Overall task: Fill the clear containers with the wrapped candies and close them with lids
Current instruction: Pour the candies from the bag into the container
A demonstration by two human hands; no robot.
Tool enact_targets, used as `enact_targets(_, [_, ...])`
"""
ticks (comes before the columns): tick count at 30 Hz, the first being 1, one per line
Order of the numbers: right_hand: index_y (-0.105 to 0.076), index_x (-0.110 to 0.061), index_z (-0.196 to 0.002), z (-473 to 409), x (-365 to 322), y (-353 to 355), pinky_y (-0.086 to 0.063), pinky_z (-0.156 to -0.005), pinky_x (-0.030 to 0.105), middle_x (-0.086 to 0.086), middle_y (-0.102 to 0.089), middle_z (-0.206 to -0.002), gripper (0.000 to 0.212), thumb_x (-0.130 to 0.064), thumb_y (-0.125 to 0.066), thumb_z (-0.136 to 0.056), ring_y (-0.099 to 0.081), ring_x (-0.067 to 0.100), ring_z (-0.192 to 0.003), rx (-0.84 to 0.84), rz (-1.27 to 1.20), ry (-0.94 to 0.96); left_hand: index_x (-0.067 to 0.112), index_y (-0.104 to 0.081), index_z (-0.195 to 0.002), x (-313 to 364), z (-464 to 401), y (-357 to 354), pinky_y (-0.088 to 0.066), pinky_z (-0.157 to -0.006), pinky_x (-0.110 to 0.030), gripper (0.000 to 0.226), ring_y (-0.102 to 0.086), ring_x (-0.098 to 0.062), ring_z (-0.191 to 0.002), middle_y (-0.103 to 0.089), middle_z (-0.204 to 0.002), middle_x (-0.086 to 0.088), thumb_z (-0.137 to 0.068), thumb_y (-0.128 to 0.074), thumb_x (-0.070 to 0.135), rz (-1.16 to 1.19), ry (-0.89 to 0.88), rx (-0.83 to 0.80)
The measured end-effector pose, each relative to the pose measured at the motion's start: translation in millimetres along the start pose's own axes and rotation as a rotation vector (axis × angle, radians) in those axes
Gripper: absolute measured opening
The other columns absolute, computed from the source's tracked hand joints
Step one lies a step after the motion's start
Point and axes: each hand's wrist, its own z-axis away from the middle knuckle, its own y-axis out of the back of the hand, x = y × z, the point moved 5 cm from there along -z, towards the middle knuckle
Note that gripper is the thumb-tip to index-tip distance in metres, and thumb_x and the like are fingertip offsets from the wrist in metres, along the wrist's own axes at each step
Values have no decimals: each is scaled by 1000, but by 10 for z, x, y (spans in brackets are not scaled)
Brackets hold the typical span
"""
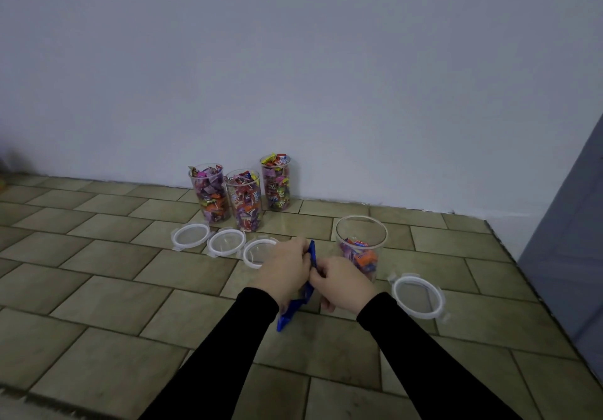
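Three clear containers full of wrapped candies stand by the wall: left (210,193), middle (245,200), right (276,182). A fourth clear container (360,244), with candies only at its bottom, stands open to the right of my hands. Three white-rimmed lids (190,236) (226,242) (257,251) lie in a row before the full ones, and another lid (418,295) lies at the right. My left hand (282,268) and my right hand (342,284) both pinch a blue candy bag (298,305) held above the floor.
The tiled floor (130,289) meets a pale wall (293,77) just behind the containers. A grey panel or door (567,256) stands at the far right. My black sleeves (424,354) reach in from the bottom.
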Motion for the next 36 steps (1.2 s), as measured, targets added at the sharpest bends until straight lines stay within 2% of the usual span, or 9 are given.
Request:
enact_targets(6, [-45,-21,-70,-27,-72,-3,-47,-40,21,-1,-54,-58,30,-23,-38,-99,-53,4,-33,39,84,-31,8,-56,-95,40,-1,60,-28,-64,-25,14,-42,-18,-78,-47,-81,-2,-96,-43,12,-71,-22,48])
enact_targets(11, [-56,-8,-92,-39,-114,-73,-58,-73,44,17,-68,-89,20,-19,-41,-97,-70,33,-82,27,177,-45,8,-54,-95,10,40,63,-28,-65,-25,12,-41,-19,-79,-50,-85,-6,-95,-42,10,-56,-18,52])
enact_targets(14, [-58,-5,-98,-1,-108,-75,-56,-61,34,12,-64,-79,23,-19,-40,-98,-69,30,-72,17,113,-43,8,-56,-100,17,44,74,-33,-68,-27,16,-46,-21,-82,-61,-97,-12,-95,-42,9,-64,-51,29])
enact_targets(17, [-61,0,-102,14,-99,-50,-51,-68,32,18,-66,-89,30,-21,-40,-99,-68,34,-87,41,134,-34,11,-59,-109,29,48,79,-37,-71,-29,21,-55,-26,-93,-64,-105,-12,-96,-42,10,-81,-87,-2])
enact_targets(19, [-61,-3,-87,2,-39,18,-46,-59,28,18,-66,-84,27,-20,-42,-96,-68,33,-83,91,152,-70,14,-61,-112,-13,24,146,-40,-76,-31,24,-57,-27,-101,-64,-108,-10,-94,-46,10,-96,-86,20])
enact_targets(22, [-50,-11,-68,-8,25,117,-42,-40,22,6,-53,-57,26,-18,-45,-92,-63,24,-53,139,72,-96,16,-63,-112,-99,-28,262,-41,-78,-30,26,-58,-25,-100,-65,-104,-7,-92,-47,9,-62,-82,88])
enact_targets(28, [-40,-14,-60,2,-4,204,-40,-49,30,6,-47,-58,31,-18,-47,-90,-66,38,-65,266,28,-13,17,-62,-111,-143,-43,292,-50,-70,-34,22,-54,-17,-72,-53,-63,7,-91,-54,17,60,-65,130])
enact_targets(31, [-38,-16,-59,2,-5,220,-37,-48,28,4,-46,-57,34,-19,-47,-92,-66,36,-65,268,62,21,17,-65,-109,-153,-52,267,-41,-65,-29,23,-51,-15,-71,-51,-68,8,-89,-56,25,58,-49,146])
enact_targets(36, [-36,-15,-58,-12,-28,221,-35,-46,25,4,-46,-57,36,-19,-50,-92,-66,31,-61,236,109,20,21,-62,-117,-117,-66,240,-46,-77,-29,32,-54,-16,-85,-53,-79,6,-86,-60,17,99,-33,90])
